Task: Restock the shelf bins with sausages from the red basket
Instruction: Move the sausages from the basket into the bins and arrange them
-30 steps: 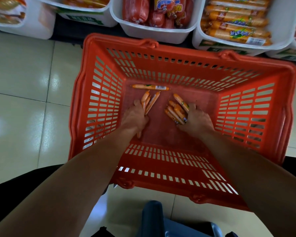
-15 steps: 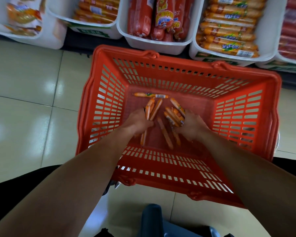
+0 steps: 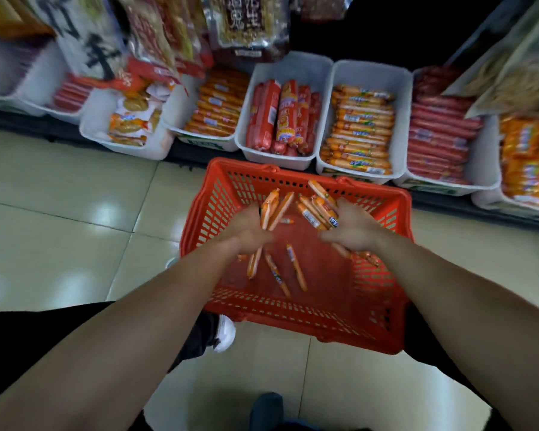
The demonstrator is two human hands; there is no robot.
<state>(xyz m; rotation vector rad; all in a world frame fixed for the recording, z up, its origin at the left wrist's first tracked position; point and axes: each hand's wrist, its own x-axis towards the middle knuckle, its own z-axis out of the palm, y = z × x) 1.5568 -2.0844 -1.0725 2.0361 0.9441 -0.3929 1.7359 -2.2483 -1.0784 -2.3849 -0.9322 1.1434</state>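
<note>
The left hand [image 3: 249, 232] and right hand [image 3: 353, 233], each clenching a bundle of sausages [image 3: 318, 210], are rising from the red basket [image 3: 293, 335], likely heading for the shelf bin [image 3: 400, 119] at one o'clock; strays [image 3: 296, 269] are staying behind.

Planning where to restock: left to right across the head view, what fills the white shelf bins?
thin red sausages → snack packets → orange sausages → fat red sausages → labelled orange sausages → dark red sausages → orange packs

Overhead light is glaring off the glossy floor tiles [image 3: 59, 244], motion blur is smearing the far shelf bins [image 3: 293, 66], and wide-angle distortion is bending the edges.
</note>
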